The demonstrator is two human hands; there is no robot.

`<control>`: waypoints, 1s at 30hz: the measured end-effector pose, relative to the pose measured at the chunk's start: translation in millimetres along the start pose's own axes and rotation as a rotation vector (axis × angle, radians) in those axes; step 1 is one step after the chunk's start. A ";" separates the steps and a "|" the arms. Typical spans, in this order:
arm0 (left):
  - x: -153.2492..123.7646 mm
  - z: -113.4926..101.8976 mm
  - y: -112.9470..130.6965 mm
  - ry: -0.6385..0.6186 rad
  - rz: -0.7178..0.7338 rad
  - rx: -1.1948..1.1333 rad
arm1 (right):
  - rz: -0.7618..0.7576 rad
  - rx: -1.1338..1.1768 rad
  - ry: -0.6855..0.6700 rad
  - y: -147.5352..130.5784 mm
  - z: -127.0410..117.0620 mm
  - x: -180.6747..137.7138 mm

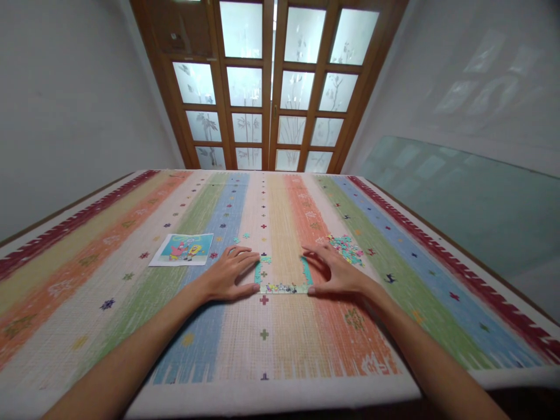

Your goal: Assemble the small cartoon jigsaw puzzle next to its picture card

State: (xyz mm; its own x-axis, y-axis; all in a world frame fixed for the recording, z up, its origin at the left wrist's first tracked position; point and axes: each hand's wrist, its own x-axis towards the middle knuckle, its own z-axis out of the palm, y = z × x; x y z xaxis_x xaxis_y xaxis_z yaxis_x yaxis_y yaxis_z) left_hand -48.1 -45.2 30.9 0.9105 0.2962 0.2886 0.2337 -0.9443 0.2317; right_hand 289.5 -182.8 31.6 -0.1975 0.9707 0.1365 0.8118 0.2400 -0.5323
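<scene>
A partly joined jigsaw puzzle frame (284, 289) lies on the striped tablecloth, with a bottom row, two side strips and a short piece at the top left. My left hand (234, 272) rests at its left side, thumb at the lower left corner and fingers at the upper left. At the right side, my right hand (332, 271) curves around the strip, its thumb by the lower right corner. Both hands have thumb and fingers apart and touch the frame's edges. Beyond my right hand sits a heap of loose puzzle pieces (347, 249).
A printed cartoon picture (182, 249) lies to the left. Two or so loose teal pieces (245, 235) are just beyond my left hand. The striped tablecloth (210, 338) covers the table. Wooden glass-paned doors (266, 64) stand behind, and a pale glass panel (472, 192) leans at the right wall.
</scene>
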 end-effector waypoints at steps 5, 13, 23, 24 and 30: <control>-0.7 0.2 -0.8 0.005 -0.061 -0.023 | -0.031 -0.083 -0.013 0.7 1.3 -0.8; -4.5 -8.2 -24.0 0.216 -0.252 0.097 | -0.008 -0.111 -0.032 0.2 4.5 -1.7; -7.8 -11.8 -39.8 0.190 -0.366 0.099 | -0.019 -0.107 -0.043 -9.9 1.0 -2.1; -7.5 -10.9 -39.7 0.185 -0.368 0.097 | -0.024 -0.109 -0.043 -10.5 1.0 -2.1; -7.6 -8.9 -40.6 0.182 -0.371 0.083 | -0.047 -0.134 -0.029 -11.4 1.0 -1.8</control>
State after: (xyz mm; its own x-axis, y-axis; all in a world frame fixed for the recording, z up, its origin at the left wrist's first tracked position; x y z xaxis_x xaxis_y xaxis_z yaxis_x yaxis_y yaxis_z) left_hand -67.5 -7.8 27.6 0.6861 0.6316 0.3610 0.5677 -0.7751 0.2772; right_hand 280.0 -187.3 36.5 -0.2515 0.9586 0.1336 0.8669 0.2845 -0.4094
